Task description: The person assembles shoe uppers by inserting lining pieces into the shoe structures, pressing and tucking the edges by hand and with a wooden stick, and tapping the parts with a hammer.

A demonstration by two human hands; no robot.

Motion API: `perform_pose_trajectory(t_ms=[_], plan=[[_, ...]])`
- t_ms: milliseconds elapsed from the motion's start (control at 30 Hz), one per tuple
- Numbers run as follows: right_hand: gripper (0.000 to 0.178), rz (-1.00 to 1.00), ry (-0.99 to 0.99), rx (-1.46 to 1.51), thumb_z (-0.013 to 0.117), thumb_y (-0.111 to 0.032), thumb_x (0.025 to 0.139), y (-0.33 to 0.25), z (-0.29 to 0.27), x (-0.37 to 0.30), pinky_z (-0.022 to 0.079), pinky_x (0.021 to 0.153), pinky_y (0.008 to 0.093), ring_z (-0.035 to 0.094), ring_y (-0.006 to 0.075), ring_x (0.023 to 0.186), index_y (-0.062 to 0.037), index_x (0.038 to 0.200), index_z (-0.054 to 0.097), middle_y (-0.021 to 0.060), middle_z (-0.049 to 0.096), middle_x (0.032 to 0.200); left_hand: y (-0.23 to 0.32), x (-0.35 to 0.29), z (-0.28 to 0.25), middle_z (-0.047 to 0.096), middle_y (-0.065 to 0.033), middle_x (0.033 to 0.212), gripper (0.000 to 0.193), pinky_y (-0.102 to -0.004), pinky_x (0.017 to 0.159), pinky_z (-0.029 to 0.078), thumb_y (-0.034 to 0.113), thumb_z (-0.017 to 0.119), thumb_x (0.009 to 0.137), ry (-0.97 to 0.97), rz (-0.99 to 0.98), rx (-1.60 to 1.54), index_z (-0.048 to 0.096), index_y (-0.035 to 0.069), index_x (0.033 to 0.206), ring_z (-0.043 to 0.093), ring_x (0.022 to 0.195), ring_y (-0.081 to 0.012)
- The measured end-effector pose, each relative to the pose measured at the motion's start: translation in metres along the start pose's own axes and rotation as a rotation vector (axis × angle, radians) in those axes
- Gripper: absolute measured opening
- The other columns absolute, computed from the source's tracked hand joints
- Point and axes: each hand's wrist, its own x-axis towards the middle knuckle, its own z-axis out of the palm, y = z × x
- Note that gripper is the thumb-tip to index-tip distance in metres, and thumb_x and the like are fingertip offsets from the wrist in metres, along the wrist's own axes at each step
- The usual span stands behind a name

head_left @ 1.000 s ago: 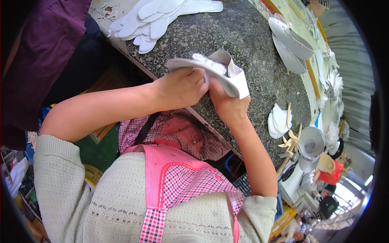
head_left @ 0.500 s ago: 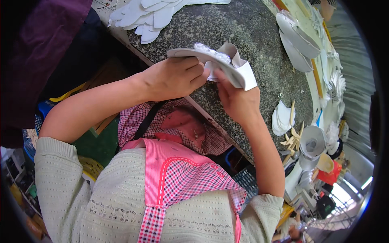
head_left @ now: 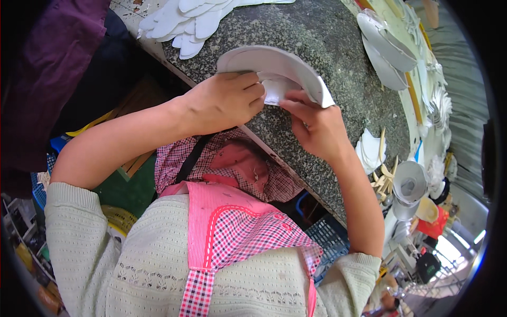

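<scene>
Head view: both hands, left hand (head_left: 224, 103) and right hand (head_left: 314, 124), pinch a white curved piece (head_left: 274, 68) over the table (head_left: 327, 42). Folding step likely underway. Next needs firm pressing near the piece's edge.

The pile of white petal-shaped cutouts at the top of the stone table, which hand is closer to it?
The left hand. It sits just below the pile of white petal-shaped cutouts, gripping the curved white piece. The right hand is farther off, lower and to the right.

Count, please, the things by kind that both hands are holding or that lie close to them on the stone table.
Curved white sheet piece held in both hands: 1
Fan-shaped pile of white cut pieces on the table: 1 pile; its pieces overlap too much to count
Stack of curved white pieces further right: 1

Total: 3
</scene>
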Motion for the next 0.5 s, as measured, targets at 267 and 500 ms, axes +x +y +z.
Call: perform_pose_trajectory(t_ms=[267,500], plan=[[0.024,0.053,0.037,0.056,0.06,0.003,0.065,-0.02,-0.002,0.002,0.049,0.073,0.0371,0.061,0.0306,0.085,-0.006,0.087,0.064,0.0111,0.061,0.099,0.007,0.001,0.001,0.055,-0.0052,0.091,0.028,-0.0295,0.078,0.048,0.016,0.055,0.066,-0.016,-0.003,0.069,0.061,0.001,0.09,0.054,0.093,-0.0197],[0.017,0.032,-0.005,0.05,0.065,-0.002,0.061,-0.027,-0.003,-0.003,0.049,0.076,0.0366,0.059,0.0319,0.093,-0.0058,0.077,0.063,0.0104,0.061,0.102,0.006,0.002,0.001,0.053,0.0003,0.075,0.012,-0.0256,0.071,0.047,0.017,0.056,0.062,0.109,-0.001,0.084,0.062,0.008,0.068,0.052,0.087,-0.0176]])
